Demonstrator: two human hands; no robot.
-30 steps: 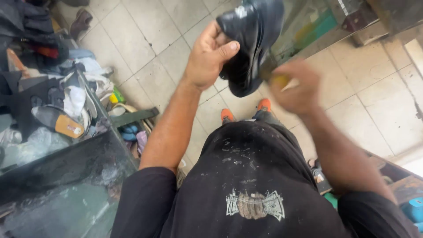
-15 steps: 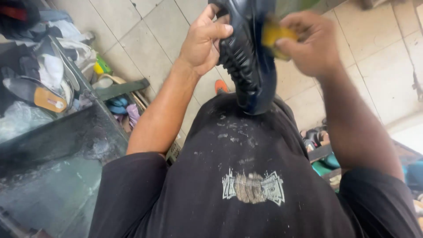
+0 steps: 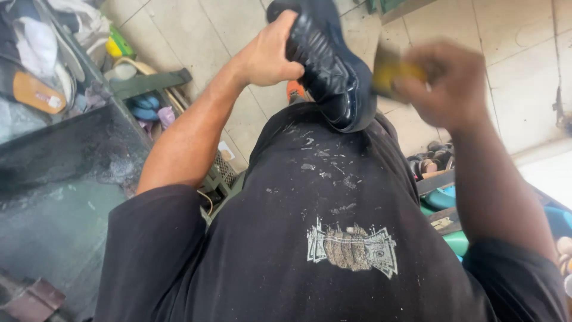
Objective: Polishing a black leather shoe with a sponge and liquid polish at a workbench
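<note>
Since the frame half a second back, the black shoe [image 3: 325, 62] has tilted so its toe rests against the belly of the black shirt [image 3: 333, 226], and the right hand [image 3: 450, 83] has drawn off the sole to the shoe's right side. Nearest the camera is that shirt, flecked with pale specks just below the shoe. One shoe is in work: sole up, heel away from the body, toe down. It looks stiff in the ribbed sole, glossy and likely slick on the upper, moderately light, not fragile; the surest hold appears to be across the waist of the sole, where the left hand [image 3: 268, 53] clasps it now, fingers curled over the far edge and thumb on the near side. One yellow block [image 3: 393, 71], a sponge or brush, blurred, sits just right of the shoe, pinched in the closed fingers of the right hand. Beyond the shoe, one orange shoe tip [image 3: 295, 89] shows on the tiled floor [image 3: 196, 36]. Left of the shoe stands a dark glass-topped case [image 3: 65, 149], with loose footwear behind it, number uncertain. Right of the shoe and lower, a rack of sandals [image 3: 435, 158] is partly hidden; count not determinable.
</note>
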